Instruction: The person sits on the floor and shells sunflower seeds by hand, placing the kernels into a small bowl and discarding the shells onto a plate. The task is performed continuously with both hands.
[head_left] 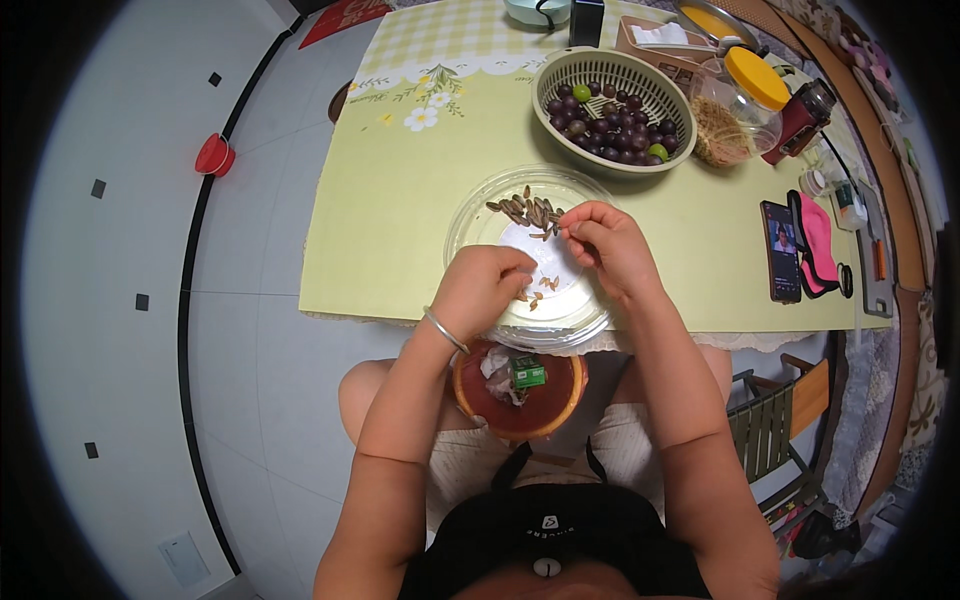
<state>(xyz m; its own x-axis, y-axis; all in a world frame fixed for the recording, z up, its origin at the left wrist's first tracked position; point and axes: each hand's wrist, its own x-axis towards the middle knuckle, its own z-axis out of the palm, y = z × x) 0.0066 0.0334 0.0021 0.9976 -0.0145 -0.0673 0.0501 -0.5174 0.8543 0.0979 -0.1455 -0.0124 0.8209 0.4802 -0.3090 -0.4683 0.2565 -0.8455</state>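
A round clear plastic tray (462,232) sits at the table's front edge. Dark brown striped seeds (525,208) lie heaped in its far part, and small pale brown kernels (545,287) are scattered nearer me. My right hand (608,245) is over the tray's right side, thumb and forefinger pinched at the edge of the heap on what looks like one seed. Over the left side, my left hand (487,285), a bangle on its wrist, has its fingers curled closed just beside the kernels; whatever they hold is hidden.
Beyond the tray stands a colander (665,90) of dark grapes. To its right are a yellow-lidded jar (735,125) and a dark red bottle (800,120). A phone (781,250) lies by a pink-and-black item (818,240). Below the table edge, a reddish bin (555,415) holds waste.
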